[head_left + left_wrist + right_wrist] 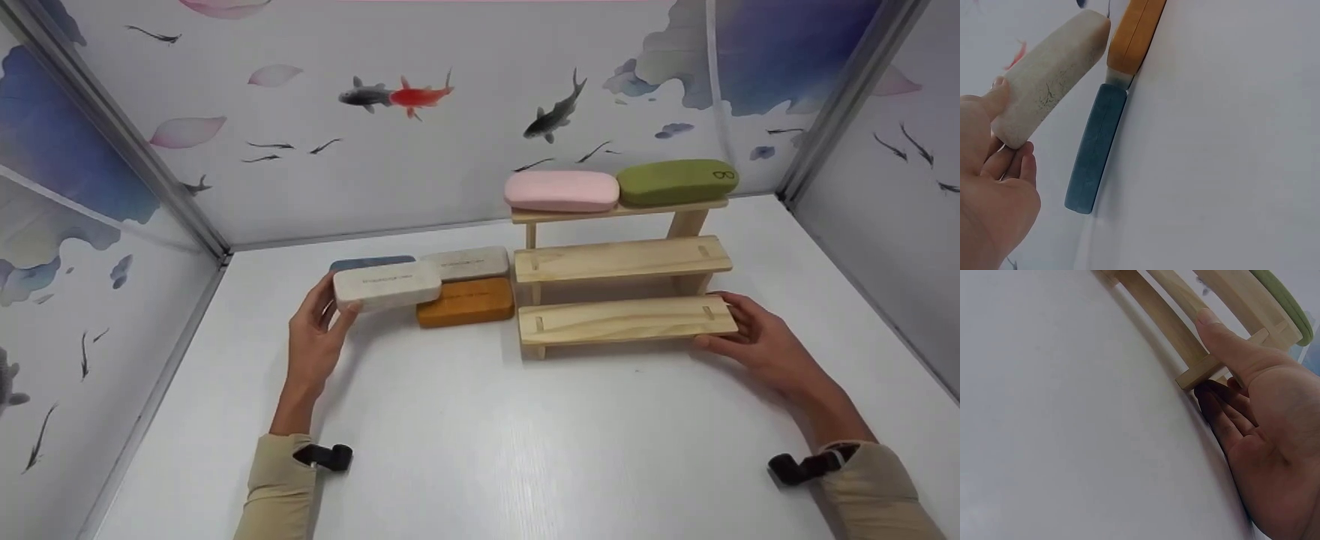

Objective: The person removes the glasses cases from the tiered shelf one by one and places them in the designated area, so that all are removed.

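My left hand (315,345) grips the left end of a whitish glasses case (388,284), thumb on the near side, fingers behind and under it. In the left wrist view that whitish case (1053,79) is raised and tilted, apart from the blue case (1096,149). At the right, my right hand (765,345) holds the end of the lowest board on a three-step wooden rack (626,321). The right wrist view has the thumb above that board (1199,371) and the fingers below. A pink case (561,191) and a green case (677,182) lie on the top step.
Left of the rack lie an orange case (466,302), another whitish case (469,262) and a blue case (373,262), partly hidden behind the held one. The white table (480,435) meets printed wall panels (375,172) at the back and sides.
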`<state>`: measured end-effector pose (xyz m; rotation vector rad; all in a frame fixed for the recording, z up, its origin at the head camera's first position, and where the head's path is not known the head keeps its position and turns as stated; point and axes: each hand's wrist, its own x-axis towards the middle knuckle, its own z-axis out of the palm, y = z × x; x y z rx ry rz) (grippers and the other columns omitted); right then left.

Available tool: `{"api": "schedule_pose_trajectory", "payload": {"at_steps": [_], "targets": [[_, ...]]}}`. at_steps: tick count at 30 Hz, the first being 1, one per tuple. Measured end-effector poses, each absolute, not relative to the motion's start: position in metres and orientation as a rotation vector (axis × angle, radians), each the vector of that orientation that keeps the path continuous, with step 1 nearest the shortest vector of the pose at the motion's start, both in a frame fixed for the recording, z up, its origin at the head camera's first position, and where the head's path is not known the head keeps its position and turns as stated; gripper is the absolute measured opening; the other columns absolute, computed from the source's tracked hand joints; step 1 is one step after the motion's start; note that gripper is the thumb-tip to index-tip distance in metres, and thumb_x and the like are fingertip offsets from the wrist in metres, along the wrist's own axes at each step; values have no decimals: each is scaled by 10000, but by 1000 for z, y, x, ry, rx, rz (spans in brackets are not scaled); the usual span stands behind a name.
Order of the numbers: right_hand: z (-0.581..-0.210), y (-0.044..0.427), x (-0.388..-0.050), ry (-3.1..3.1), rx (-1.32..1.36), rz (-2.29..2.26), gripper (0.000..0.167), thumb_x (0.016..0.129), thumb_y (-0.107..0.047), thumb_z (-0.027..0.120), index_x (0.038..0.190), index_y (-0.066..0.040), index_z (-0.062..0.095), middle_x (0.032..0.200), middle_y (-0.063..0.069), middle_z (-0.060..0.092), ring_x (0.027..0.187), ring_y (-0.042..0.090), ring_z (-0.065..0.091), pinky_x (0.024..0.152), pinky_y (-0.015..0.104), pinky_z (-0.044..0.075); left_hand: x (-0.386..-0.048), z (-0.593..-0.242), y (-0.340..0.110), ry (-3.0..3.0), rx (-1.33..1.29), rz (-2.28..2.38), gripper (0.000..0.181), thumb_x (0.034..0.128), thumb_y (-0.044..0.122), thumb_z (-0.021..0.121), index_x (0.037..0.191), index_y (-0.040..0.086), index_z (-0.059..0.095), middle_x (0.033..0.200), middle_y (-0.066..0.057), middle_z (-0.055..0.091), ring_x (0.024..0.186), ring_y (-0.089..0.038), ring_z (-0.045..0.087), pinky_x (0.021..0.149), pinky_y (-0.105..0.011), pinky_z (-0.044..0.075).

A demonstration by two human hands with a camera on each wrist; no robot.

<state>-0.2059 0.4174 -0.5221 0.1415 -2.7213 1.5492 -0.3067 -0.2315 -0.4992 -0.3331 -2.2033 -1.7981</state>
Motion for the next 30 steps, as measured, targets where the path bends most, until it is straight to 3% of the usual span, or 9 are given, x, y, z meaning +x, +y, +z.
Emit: {"api": "schedule_pose_trajectory", "payload": {"at_steps": [10, 23, 30], "targets": [[-522, 418, -206, -2711, 151, 1550, 844, 1010, -282, 802, 1680, -76, 333, 1495, -8, 598, 1197, -103, 643, 933, 75, 553, -303, -499, -247, -2235, -303, -1754, 720, 1032, 193, 765, 1658, 87, 427, 1692, -77, 486, 1590, -190, 444, 1290, -221, 368], [-521, 417, -205, -2725, 110, 1561, 852, 1007, -314, 804, 1686, -100, 335, 1517, -28, 579, 1208, -135, 615, 939, 63, 538, -297, -496, -265, -2280, -242, -1740, 710, 1042, 207, 752, 1668, 142, 422, 1702, -58, 472, 1609, -197, 417, 1319, -287, 348], [-520, 417, -205, -2721, 112, 1573, 853, 1012, -307, 798, 1690, -93, 328, 1520, -29, 575, 1213, -137, 610, 942, 66, 540, -297, -498, -273, -2318, -227, -1743, 723, 1043, 232, 753, 1672, 134, 410, 1710, -69, 457, 1614, -218, 409, 1285, -213, 367]]}}
